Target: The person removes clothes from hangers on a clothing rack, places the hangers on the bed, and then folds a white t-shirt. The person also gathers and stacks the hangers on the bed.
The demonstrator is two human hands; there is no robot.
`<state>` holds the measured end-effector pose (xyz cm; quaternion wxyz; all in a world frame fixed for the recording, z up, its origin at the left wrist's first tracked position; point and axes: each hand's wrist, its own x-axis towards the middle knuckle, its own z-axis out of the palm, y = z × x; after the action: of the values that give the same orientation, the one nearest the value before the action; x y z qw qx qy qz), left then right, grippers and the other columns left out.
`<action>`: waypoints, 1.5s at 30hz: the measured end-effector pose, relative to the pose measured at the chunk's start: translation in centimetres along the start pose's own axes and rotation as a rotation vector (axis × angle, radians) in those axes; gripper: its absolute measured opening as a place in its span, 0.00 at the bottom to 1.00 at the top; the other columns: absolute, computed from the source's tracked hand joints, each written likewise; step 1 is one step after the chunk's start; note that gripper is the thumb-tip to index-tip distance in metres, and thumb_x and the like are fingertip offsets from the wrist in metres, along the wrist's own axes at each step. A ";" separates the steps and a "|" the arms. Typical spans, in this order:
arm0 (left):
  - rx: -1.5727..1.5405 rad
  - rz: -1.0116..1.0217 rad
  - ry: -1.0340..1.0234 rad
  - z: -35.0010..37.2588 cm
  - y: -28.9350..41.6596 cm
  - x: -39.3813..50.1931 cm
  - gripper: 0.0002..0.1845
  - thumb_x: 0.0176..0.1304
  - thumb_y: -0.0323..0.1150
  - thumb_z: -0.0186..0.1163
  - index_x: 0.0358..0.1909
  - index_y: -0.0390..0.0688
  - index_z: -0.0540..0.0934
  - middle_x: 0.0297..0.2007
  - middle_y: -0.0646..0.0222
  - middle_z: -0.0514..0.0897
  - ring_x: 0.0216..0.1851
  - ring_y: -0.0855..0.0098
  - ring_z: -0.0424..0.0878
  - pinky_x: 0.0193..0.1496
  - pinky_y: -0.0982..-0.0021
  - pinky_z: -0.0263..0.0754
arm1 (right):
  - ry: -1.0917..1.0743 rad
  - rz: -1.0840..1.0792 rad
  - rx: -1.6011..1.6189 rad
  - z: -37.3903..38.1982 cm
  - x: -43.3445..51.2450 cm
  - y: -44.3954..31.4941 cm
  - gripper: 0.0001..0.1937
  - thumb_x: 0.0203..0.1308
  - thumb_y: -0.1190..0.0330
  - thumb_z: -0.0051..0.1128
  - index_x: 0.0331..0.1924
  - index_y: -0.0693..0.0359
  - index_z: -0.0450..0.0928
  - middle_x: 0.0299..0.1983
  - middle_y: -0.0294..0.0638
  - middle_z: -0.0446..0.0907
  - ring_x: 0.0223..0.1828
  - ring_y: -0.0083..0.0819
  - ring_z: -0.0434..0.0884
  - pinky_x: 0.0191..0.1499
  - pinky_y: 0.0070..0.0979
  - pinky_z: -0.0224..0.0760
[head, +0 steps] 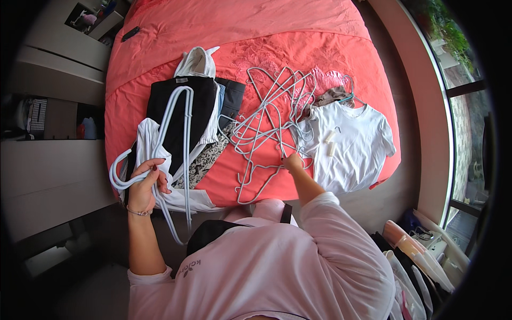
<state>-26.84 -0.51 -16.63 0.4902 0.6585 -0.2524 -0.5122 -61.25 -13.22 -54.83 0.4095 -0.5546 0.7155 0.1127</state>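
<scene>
My left hand grips a few pale clothes hangers by the neck, below their hooks, which point left. They stand up in front of a pile of clothes. On the bed, a tangled heap of pale wire clothes hangers lies in the middle. My right hand reaches into the near right side of this heap, its fingers closed around a hanger's wire; part of the grip is hidden. Just right of that hand lies a white T-shirt, with two small cream-coloured pieces on it.
A pink-red bedspread covers the bed. The left pile holds a black garment, a white hood and a patterned cloth. A teal hanger touches a brown garment. Drawers stand left, a window right.
</scene>
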 end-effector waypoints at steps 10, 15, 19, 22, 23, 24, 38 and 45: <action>0.019 0.009 -0.017 -1.2 -0.3 -0.9 0.13 0.62 0.33 0.50 0.43 0.34 0.72 0.20 0.65 0.76 0.16 0.77 0.72 0.21 0.78 0.69 | 0.232 -0.502 -0.442 -3.9 -6.5 -3.0 0.11 0.57 0.63 0.41 0.33 0.58 0.75 0.31 0.42 0.80 0.40 0.39 0.77 0.50 0.42 0.59; 0.180 0.073 -0.079 1.0 -0.6 1.6 0.11 0.60 0.29 0.50 0.43 0.37 0.74 0.22 0.66 0.77 0.13 0.83 0.66 0.15 0.83 0.59 | 0.043 -0.418 -0.397 -10.3 -9.0 -6.7 0.17 0.57 0.60 0.43 0.45 0.63 0.67 0.40 0.51 0.77 0.45 0.45 0.75 0.52 0.46 0.58; 0.113 0.061 -0.225 3.2 0.0 3.0 0.12 0.58 0.27 0.49 0.44 0.37 0.73 0.25 0.64 0.79 0.13 0.84 0.68 0.14 0.84 0.59 | 0.202 -0.197 -0.187 -9.4 -6.9 -2.1 0.22 0.52 0.65 0.51 0.51 0.66 0.65 0.50 0.51 0.71 0.51 0.46 0.71 0.54 0.36 0.63; 0.061 0.037 -0.303 3.3 -0.3 3.9 0.10 0.59 0.27 0.50 0.41 0.37 0.72 0.27 0.64 0.80 0.16 0.82 0.72 0.19 0.82 0.64 | 0.114 -0.169 -0.035 -4.2 -0.4 6.4 0.32 0.46 0.63 0.58 0.55 0.70 0.59 0.49 0.56 0.69 0.51 0.45 0.71 0.51 0.32 0.65; 0.055 -0.005 -0.338 3.2 -0.2 4.0 0.09 0.59 0.28 0.50 0.41 0.37 0.72 0.28 0.64 0.80 0.17 0.81 0.73 0.21 0.80 0.64 | 0.104 -0.066 0.157 -2.4 1.3 7.8 0.35 0.44 0.62 0.60 0.56 0.71 0.57 0.48 0.56 0.70 0.49 0.41 0.72 0.48 0.31 0.67; 0.068 -0.022 -0.344 2.9 -0.4 3.9 0.09 0.60 0.29 0.50 0.40 0.38 0.72 0.29 0.63 0.80 0.18 0.80 0.74 0.21 0.80 0.64 | 0.045 0.006 0.261 -2.4 1.0 6.3 0.35 0.44 0.62 0.61 0.56 0.70 0.57 0.47 0.53 0.70 0.47 0.37 0.72 0.45 0.32 0.68; 0.141 0.001 -0.231 1.8 0.0 2.2 0.16 0.60 0.28 0.48 0.50 0.38 0.69 0.34 0.60 0.80 0.20 0.78 0.77 0.23 0.80 0.72 | -0.353 -0.538 1.116 -8.9 -8.6 -10.6 0.08 0.55 0.71 0.48 0.29 0.69 0.74 0.23 0.41 0.74 0.24 0.26 0.76 0.27 0.19 0.70; 0.147 0.137 -0.203 4.8 -1.1 5.2 0.19 0.64 0.28 0.46 0.58 0.45 0.65 0.42 0.65 0.78 0.39 0.73 0.79 0.39 0.76 0.74 | -0.309 -0.720 1.025 -19.1 -23.8 -23.9 0.10 0.54 0.67 0.52 0.27 0.69 0.72 0.20 0.38 0.73 0.22 0.23 0.75 0.24 0.18 0.67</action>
<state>-29.65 -6.28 -19.79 0.4464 0.6188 -0.3817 -0.5216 -47.66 -16.87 -18.69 0.7330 -0.4712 0.3806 -0.3095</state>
